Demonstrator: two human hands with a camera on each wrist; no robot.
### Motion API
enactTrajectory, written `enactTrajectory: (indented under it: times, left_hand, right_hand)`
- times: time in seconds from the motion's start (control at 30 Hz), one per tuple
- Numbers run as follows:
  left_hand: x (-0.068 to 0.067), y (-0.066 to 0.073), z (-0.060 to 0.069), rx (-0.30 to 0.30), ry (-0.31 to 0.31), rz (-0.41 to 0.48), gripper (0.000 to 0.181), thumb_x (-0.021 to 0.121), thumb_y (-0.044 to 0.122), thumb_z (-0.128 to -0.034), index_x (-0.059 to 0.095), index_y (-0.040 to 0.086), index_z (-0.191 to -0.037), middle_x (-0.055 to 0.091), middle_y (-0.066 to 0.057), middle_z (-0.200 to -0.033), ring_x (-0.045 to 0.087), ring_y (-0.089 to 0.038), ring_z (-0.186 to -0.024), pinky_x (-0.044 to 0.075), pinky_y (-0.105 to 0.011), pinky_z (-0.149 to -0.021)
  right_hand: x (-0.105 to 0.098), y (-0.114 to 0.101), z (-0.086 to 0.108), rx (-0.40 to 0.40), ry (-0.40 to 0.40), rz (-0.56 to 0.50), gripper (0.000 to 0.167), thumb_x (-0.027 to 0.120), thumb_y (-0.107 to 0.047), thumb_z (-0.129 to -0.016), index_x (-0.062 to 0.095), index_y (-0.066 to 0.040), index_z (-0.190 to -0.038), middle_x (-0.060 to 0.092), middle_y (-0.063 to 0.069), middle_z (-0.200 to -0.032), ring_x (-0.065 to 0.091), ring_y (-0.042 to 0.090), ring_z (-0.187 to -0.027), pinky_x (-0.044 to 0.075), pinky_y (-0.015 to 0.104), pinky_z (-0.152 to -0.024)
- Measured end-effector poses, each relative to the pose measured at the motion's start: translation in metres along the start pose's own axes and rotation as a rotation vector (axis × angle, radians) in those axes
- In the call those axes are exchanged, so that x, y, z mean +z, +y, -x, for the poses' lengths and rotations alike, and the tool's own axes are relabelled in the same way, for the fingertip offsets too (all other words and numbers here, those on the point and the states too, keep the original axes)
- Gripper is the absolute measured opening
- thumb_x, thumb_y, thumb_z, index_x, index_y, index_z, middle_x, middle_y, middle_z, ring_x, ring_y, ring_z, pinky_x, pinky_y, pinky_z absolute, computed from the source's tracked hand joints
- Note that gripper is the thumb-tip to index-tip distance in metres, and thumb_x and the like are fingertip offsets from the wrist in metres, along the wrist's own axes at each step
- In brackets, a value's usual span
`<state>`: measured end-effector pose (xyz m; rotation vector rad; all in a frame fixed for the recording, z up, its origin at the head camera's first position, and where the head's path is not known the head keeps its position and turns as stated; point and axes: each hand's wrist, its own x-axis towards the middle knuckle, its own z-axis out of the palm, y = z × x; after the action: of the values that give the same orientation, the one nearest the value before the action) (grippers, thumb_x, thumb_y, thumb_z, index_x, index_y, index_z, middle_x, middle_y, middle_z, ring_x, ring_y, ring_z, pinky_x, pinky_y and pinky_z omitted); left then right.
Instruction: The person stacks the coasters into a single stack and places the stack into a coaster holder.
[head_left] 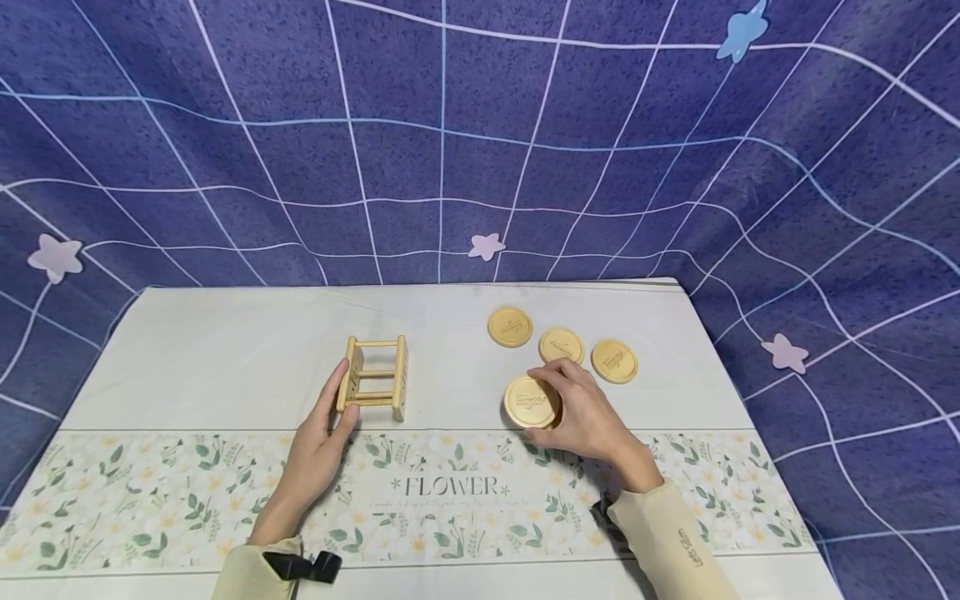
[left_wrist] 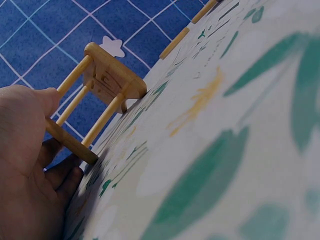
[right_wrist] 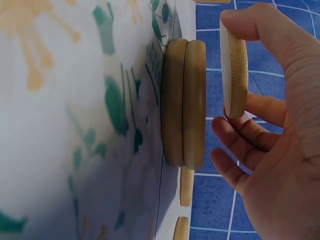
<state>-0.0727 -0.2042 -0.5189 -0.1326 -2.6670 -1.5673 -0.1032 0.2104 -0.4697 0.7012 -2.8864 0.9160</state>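
Note:
A small wooden rack (head_left: 372, 375) with two side panels joined by rods stands left of centre on the white cloth. My left hand (head_left: 311, 454) holds its left panel, thumb at the near end, fingers along the outer side; in the left wrist view the hand (left_wrist: 30, 150) grips that panel of the rack (left_wrist: 112, 75). Between thumb and fingers, my right hand (head_left: 588, 417) pinches a round wooden coaster (head_left: 531, 402). The right wrist view shows this coaster (right_wrist: 238, 70) raised above two stacked coasters (right_wrist: 194, 105), with a gap between, in the right hand (right_wrist: 285, 115).
Behind the right hand, three round coasters lie separately on the cloth: one at the left (head_left: 510, 327), one in the middle (head_left: 561, 344), one at the right (head_left: 615, 361). A floral band (head_left: 450, 529) crosses the near part. A blue grid-patterned curtain (head_left: 405, 167) hangs behind.

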Motion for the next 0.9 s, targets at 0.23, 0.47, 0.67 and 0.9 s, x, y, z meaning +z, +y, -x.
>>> enactTrajectory:
  times: [0.23, 0.47, 0.67, 0.9]
  left_hand:
    - [0.0, 0.001, 0.0, 0.001, 0.0, -0.005, 0.069, 0.052, 0.033, -0.1201, 0.016, 0.042, -0.179, 0.019, -0.006, -0.185, 0.019, -0.045, -0.169, 0.019, -0.075, -0.132]
    - [0.0, 0.001, 0.0, -0.003, -0.001, -0.005, 0.069, 0.052, 0.034, -0.12, 0.016, 0.043, -0.179, 0.019, -0.006, -0.185, 0.019, -0.045, -0.169, 0.019, -0.074, -0.132]
    - [0.0, 0.001, 0.0, -0.007, 0.001, -0.005, 0.069, 0.051, 0.035, -0.1201, 0.016, 0.043, -0.179, 0.019, -0.006, -0.186, 0.018, -0.045, -0.169, 0.018, -0.075, -0.132]
    - [0.0, 0.0, 0.001, -0.007, 0.001, -0.004, 0.069, 0.052, 0.034, -0.1199, 0.016, 0.045, -0.178, 0.019, -0.006, -0.185, 0.019, -0.046, -0.169, 0.018, -0.075, -0.132]
  right_hand:
    - [-0.001, 0.004, 0.005, 0.001, 0.015, -0.003, 0.086, 0.102, -0.034, -0.075, 0.068, -0.007, -0.149, 0.064, 0.009, -0.139, 0.062, 0.032, -0.122, 0.057, 0.056, -0.103]
    - [0.0, 0.01, 0.009, 0.004, 0.028, 0.008, 0.085, 0.1, -0.034, -0.075, 0.068, -0.007, -0.149, 0.065, 0.009, -0.138, 0.062, 0.033, -0.125, 0.056, 0.057, -0.104]
    - [-0.001, 0.014, 0.013, 0.007, 0.039, 0.019, 0.084, 0.101, -0.034, -0.076, 0.069, -0.007, -0.148, 0.064, 0.01, -0.138, 0.061, 0.033, -0.125, 0.055, 0.058, -0.104]
    - [-0.003, 0.017, 0.018, 0.026, 0.04, 0.011, 0.083, 0.1, -0.035, -0.077, 0.069, -0.008, -0.149, 0.064, 0.01, -0.139, 0.061, 0.034, -0.126, 0.055, 0.059, -0.105]
